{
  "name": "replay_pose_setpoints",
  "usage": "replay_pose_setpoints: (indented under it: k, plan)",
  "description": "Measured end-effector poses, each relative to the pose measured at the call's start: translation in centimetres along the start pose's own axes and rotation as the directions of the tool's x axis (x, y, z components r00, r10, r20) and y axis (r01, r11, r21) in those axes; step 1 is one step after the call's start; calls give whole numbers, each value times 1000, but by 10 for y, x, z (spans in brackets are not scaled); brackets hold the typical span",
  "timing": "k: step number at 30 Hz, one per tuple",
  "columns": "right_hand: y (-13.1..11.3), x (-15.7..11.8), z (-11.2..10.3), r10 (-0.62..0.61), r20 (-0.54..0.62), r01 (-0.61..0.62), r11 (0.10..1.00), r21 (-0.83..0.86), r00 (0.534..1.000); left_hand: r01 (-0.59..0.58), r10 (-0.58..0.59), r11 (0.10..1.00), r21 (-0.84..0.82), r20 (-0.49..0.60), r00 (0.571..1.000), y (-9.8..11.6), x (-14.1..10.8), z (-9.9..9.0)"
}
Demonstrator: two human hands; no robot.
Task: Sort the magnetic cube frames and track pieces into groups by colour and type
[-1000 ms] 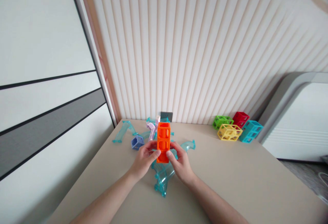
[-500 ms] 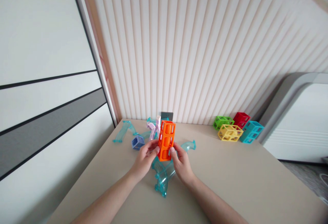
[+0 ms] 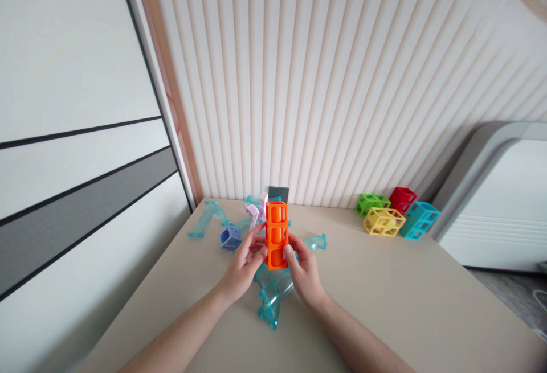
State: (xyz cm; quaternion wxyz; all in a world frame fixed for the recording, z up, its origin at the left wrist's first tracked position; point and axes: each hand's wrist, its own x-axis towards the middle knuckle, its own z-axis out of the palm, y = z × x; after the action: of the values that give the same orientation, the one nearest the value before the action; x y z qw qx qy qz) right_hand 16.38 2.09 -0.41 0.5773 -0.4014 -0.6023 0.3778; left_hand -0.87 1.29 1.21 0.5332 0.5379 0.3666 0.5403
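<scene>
An orange block tower (image 3: 277,236), a stack of three open-framed sections with rounded cores, stands upright between my hands. My left hand (image 3: 244,262) grips its lower left side, with the thumb in front and one finger raised along the edge. On the lower right, my right hand (image 3: 304,267) holds it with the thumb pressed to the front. Clear teal tube pieces (image 3: 270,299) lie on the table just below and behind it. A blue open cube (image 3: 230,237) rests left of my left hand. Behind the tower, pale lilac pieces (image 3: 254,213) are partly hidden.
At the far right of the table (image 3: 384,287) sit green (image 3: 371,203), yellow (image 3: 383,221), red (image 3: 403,199) and teal (image 3: 421,219) frame blocks. A teal tube (image 3: 205,220) lies at the back left corner. A ribbed wall (image 3: 273,77) closes off the back.
The orange tower has turned slightly and shifted a little left, now facing me squarely. A finger of my left hand has lifted along its side.
</scene>
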Motion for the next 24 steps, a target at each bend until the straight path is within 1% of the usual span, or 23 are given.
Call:
replay_pose_setpoints:
  k: [3,9,13,18,20,24]
  plan:
    - [1,-1,-1,8,-22,-8,1000,-7,1000,-8,7,1000,3,46,999,2,-1,0]
    - [-1,0,0,13,-25,-13,1000,2,1000,-40,39,999,16,59,997,-1,-4,2]
    - [-3,0,1,7,-1,-7,1000,-7,1000,-1,1,1000,4,13,1000,-5,-4,1]
    - [-4,1,-1,4,-8,-4,1000,10,1000,26,-25,999,-36,19,999,-3,-3,1]
    - [-5,3,-2,23,-31,-22,999,49,999,33,-32,998,-47,35,999,-2,-4,2]
    - [-10,8,-5,82,-65,-73,990,120,995,80,-73,995,-62,111,991,-2,-5,4]
